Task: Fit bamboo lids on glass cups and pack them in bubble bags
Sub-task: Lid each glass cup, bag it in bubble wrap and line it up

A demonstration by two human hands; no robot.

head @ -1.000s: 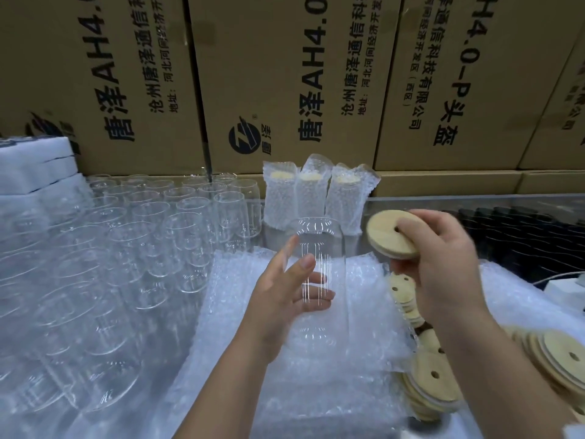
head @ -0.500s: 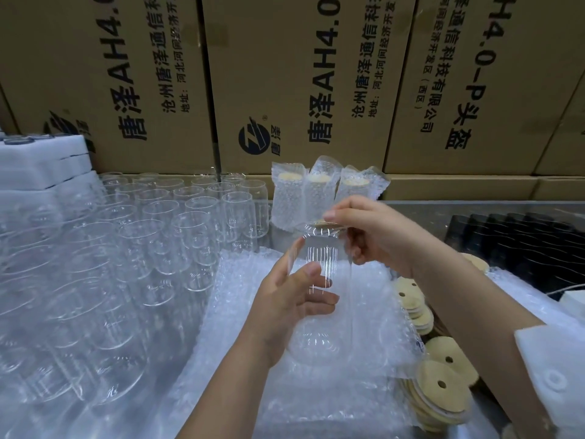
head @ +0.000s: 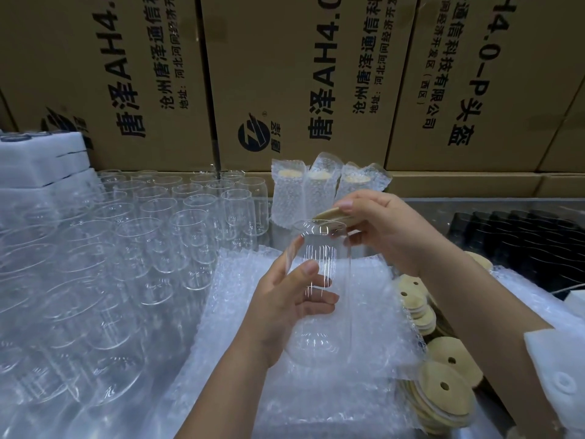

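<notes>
My left hand [head: 286,307] grips a clear glass cup [head: 319,308] upright above a stack of bubble bags [head: 285,400]. My right hand [head: 384,232] pinches a round bamboo lid [head: 332,214], tilted, with its lower edge on the right side of the cup's rim. Loose bamboo lids [head: 443,397] with centre holes lie in piles to the right of the bags. Three cups packed in bubble bags [head: 319,191] stand at the back.
Several rows of bare glass cups [head: 126,248] fill the left side. White foam blocks [head: 38,163] sit at the far left. Printed cardboard boxes [head: 300,77] wall off the back. Black items [head: 522,239] lie at the right, and a white foam piece [head: 560,375] is near my right forearm.
My right hand brought the bamboo lid from the right over to the cup's mouth, and it now rests tilted on the rim. My left hand has kept holding the cup in place.
</notes>
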